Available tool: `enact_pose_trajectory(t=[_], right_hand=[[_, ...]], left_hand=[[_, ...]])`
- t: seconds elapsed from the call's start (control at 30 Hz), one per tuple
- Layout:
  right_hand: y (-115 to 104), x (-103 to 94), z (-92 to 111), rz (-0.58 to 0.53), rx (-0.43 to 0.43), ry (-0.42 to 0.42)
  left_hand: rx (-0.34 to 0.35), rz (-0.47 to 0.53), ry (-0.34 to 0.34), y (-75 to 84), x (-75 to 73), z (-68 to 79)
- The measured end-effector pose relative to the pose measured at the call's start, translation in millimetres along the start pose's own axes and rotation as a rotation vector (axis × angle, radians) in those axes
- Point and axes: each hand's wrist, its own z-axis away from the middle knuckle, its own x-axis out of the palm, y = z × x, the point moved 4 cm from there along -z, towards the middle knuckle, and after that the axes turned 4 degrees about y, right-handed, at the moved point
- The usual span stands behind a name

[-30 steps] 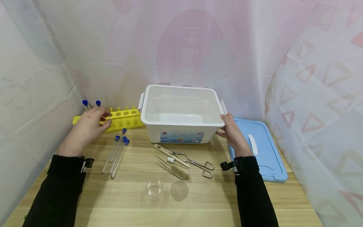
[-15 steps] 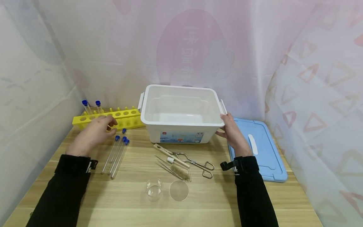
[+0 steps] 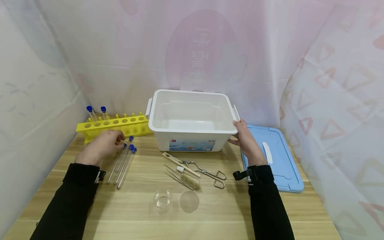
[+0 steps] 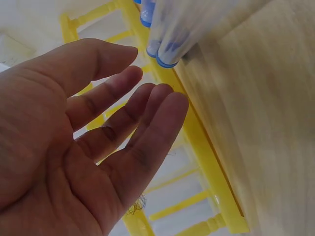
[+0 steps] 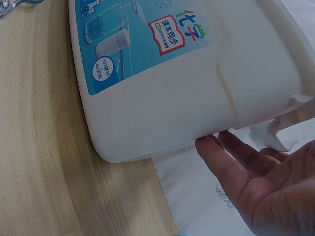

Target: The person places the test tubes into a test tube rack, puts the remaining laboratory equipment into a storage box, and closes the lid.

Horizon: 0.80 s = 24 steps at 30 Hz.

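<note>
My left hand (image 3: 103, 146) is close to the blue-capped test tubes (image 3: 126, 166) lying on the table. In the left wrist view its fingers are loosely bent with nothing between them, and the capped tube ends (image 4: 172, 49) lie just beyond the fingertips. Behind it stands a yellow test tube rack (image 3: 132, 128), with two capped tubes (image 3: 93, 115) upright at its left end. My right hand (image 3: 248, 143) holds a white plastic box (image 3: 192, 131) at its right front corner. Its thumb is at the rim, and the fingertips (image 5: 206, 142) press the side wall below.
A blue lid (image 3: 282, 160) lies right of the box. In front of the box are crucible tongs (image 3: 207, 172), a wooden test tube clamp (image 3: 171, 157), a dropper (image 3: 180, 169), tweezers (image 3: 177, 178) and a brush (image 3: 190, 182). A small beaker (image 3: 163, 201) and a glass disc (image 3: 189, 202) are nearer.
My left hand has moved from the rack forward and right, down to the capped ends of the lying tubes. The two tubes in the rack now show uncovered. My right hand stays on the box.
</note>
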Motion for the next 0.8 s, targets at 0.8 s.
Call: enact_pose_trajectory(t=[0.8], right_hand=[[-0.5,0.0,0.2,0.005,0.002,0.002]], left_hand=[[-0.065,-0.002,-0.099,-6.3,9.8,-0.4]])
